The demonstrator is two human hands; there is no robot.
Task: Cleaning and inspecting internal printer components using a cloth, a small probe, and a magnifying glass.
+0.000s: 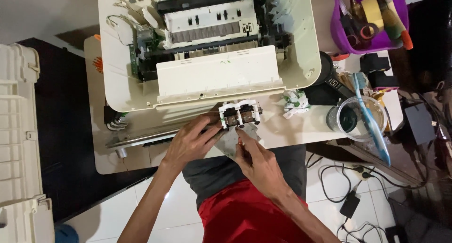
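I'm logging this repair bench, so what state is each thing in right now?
Printer: cover off, insides exposed.
Cartridge carriage: out of the printer, held at the table edge.
Left hand: gripping the carriage's left side.
Right hand: pinching a small tool at the carriage's underside.
Clear cup: upright, a blue toothbrush lying across it.
Purple basket: full of tape rolls and tools.
Crumpled tissue: lying on the table.

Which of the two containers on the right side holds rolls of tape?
The purple basket at the top right holds the tape rolls. The other, the clear plastic cup nearer the right hand, has a blue toothbrush lying across it.
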